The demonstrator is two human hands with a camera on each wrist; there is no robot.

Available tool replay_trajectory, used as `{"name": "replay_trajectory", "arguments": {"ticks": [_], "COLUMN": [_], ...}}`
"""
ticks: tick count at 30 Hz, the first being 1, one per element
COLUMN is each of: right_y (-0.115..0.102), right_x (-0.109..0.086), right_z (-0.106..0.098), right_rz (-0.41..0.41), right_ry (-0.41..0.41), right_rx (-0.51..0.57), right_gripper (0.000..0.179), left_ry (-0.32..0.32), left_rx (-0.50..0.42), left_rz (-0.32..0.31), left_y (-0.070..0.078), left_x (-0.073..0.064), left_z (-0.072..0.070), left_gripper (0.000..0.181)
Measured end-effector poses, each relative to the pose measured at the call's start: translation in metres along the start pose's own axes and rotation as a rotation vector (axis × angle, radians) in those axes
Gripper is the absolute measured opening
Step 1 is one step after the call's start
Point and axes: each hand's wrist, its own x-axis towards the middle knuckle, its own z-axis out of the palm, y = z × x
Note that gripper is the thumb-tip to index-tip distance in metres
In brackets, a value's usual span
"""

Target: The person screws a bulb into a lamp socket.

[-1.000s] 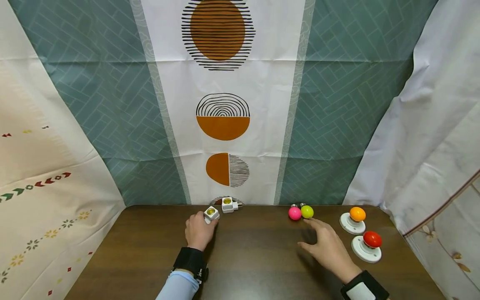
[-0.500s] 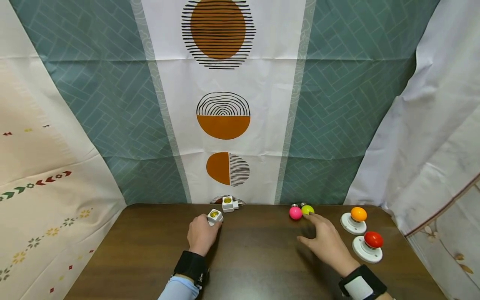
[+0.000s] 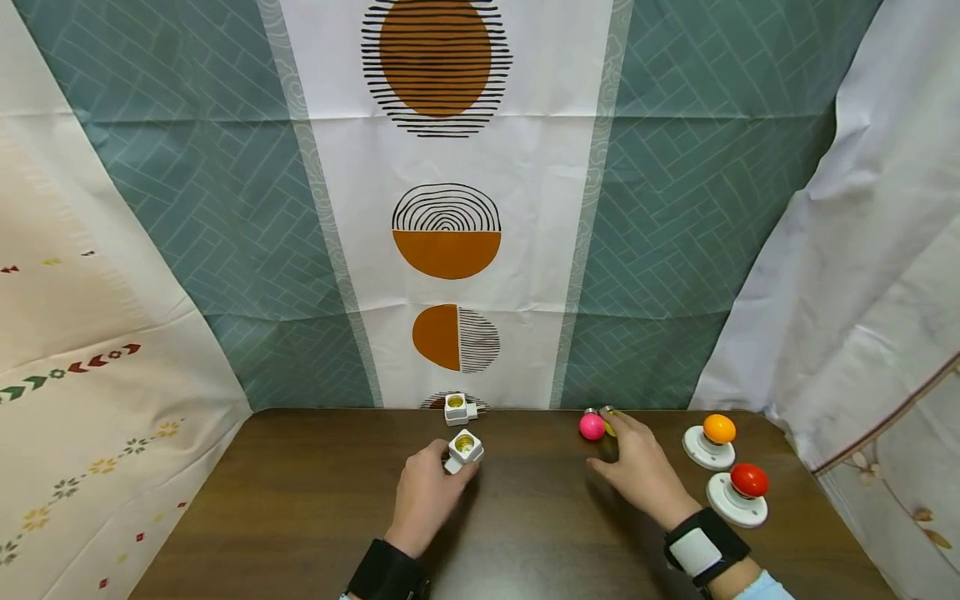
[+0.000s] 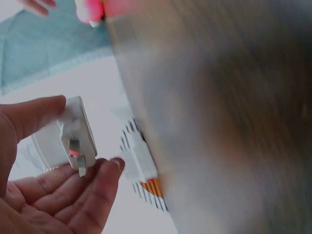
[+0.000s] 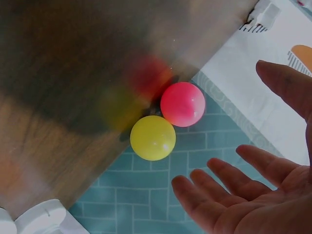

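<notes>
My left hand (image 3: 426, 504) grips a white plug-in bulb socket (image 3: 467, 447) between thumb and fingers, its brass-coloured opening upward in the head view. Two metal prongs (image 4: 78, 158) stick out of it in the left wrist view. At the back edge sits a second white plug-in socket (image 3: 456, 410). My right hand (image 3: 645, 471) reaches over a yellow-green light bulb (image 5: 152, 138), which it mostly hides in the head view. Its fingers are spread and hold nothing in the right wrist view. A pink light bulb (image 3: 592, 427) lies beside the yellow-green one.
At the right of the brown table (image 3: 540, 517), an orange bulb (image 3: 719, 429) and a red bulb (image 3: 749, 480) stand in round white lamp holders. A patterned curtain (image 3: 480, 358) hangs right behind the table's back edge.
My left hand has carried the socket to the right and nearer to me. My right hand has shifted slightly left and forward, covering the yellow-green bulb.
</notes>
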Motion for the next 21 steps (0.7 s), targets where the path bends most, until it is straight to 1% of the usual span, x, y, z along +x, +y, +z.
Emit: {"name": "replay_trajectory", "arguments": {"ticks": [4,9,12,15,21], "right_y": [0.000,0.002,0.003,0.005,0.006], "right_x": [0.009,0.020,0.025,0.029,0.031], "right_z": [0.007,0.017,0.023,0.029,0.037], "right_rz": [-0.003,-0.013,-0.024,-0.040,-0.033], "right_ry": [0.005,0.001,-0.006,-0.016,-0.057], "right_rx": [-0.034,-0.082,-0.140,-0.185,-0.209], "right_gripper": [0.076,0.076,0.075,0.076,0.075], "left_ry": [-0.062,-0.122,-0.130,-0.131,-0.149], "left_rx": [-0.053,-0.096,-0.114,-0.120,-0.141], "left_rz": [0.051,0.079,0.103,0.119,0.119], "left_y": [0.011,0.025,0.031,0.033,0.035], "left_x": [-0.012,-0.022,-0.027,-0.030,-0.034], "left_z": [0.000,0.000,0.000,0.001,0.005], "left_gripper": [0.036,0.039,0.038,0.037,0.037]}}
